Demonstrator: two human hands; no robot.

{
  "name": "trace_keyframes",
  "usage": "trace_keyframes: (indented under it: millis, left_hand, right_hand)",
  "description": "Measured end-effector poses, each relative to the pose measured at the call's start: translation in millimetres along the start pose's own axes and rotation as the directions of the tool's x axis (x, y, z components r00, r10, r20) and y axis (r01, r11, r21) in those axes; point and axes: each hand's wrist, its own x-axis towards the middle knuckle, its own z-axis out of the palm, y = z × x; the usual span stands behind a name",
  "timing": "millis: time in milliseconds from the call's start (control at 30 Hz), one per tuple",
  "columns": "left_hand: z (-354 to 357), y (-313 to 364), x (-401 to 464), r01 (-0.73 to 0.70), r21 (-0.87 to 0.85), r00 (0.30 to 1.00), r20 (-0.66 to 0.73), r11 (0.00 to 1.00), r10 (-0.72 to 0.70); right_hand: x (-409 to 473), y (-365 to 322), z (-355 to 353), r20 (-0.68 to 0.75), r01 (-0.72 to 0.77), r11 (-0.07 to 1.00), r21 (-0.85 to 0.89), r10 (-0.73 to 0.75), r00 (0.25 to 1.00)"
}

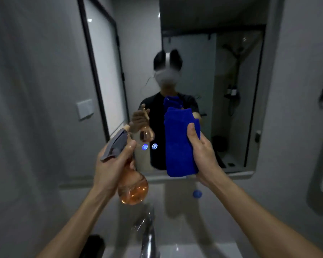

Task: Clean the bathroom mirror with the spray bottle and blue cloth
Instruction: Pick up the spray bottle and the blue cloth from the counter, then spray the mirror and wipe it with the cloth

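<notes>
- Left hand (114,164) is grasping the spray bottle (132,189) at its neck, just below the grey trigger head, in front of the mirror's (231,81) lower edge.
- Right hand (203,155) is clenching the folded blue cloth (179,142), holding it upright before the mirror's lower middle.
- Bottle is looking part-filled, rigid, possibly slippery; the neck is judged the safest hold.
- Cloth is appearing soft and light; any edge will serve.

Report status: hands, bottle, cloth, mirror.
Left hand grips spray bottle, nozzle toward mirror. Right hand holds folded blue cloth raised before the glass. Nothing between them and mirror.
</notes>
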Motion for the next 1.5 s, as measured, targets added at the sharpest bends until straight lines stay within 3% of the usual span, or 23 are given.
trace_keyframes:
  millis: [267,500,667,1033,1167,1300,1367,1433,1500]
  left_hand:
    - [103,56,72,-0.021,-0.149,0.985,0.166,0.989,0.046]
    - [156,98,124,-0.006,-0.087,0.957,0.289,0.996,0.031]
    - [197,135,156,0.03,-0.139,0.958,0.286,0.99,0.011]
    - [258,189,205,-0.187,-0.047,0.927,0.321,0.981,0.192]
    - [263,188,210,-0.097,-0.074,0.924,0.363,0.993,0.117]
    - [259,185,219,-0.142,-0.086,0.938,0.307,0.986,0.162]
    - [255,185,221,-0.203,-0.07,0.914,0.345,0.977,0.215]
    - [251,185,224,-0.232,-0.081,0.893,0.378,0.969,0.245]
    - [247,184,228,-0.249,-0.109,0.885,0.378,0.962,0.272]
  right_hand:
    - [47,-98,-64,-0.066,0.21,0.976,-0.057,-0.213,0.975]
    - [90,-176,-92,-0.133,0.364,0.916,-0.17,-0.387,0.912]
    - [129,-225,-113,-0.191,0.422,0.872,-0.249,-0.471,0.861]
    - [192,-309,-146,-0.209,0.557,0.732,-0.391,-0.66,0.721]
    - [204,-318,-146,-0.216,0.578,0.683,-0.447,-0.709,0.671]
    - [216,-320,-141,-0.243,0.567,0.632,-0.528,-0.753,0.612]
    - [223,-321,-138,-0.255,0.504,0.525,-0.686,-0.822,0.51]
    - [229,-323,-132,-0.237,0.349,0.384,-0.855,-0.887,0.396]
    - [236,-322,-121,-0.179,0.215,0.269,-0.939,-0.914,0.364]
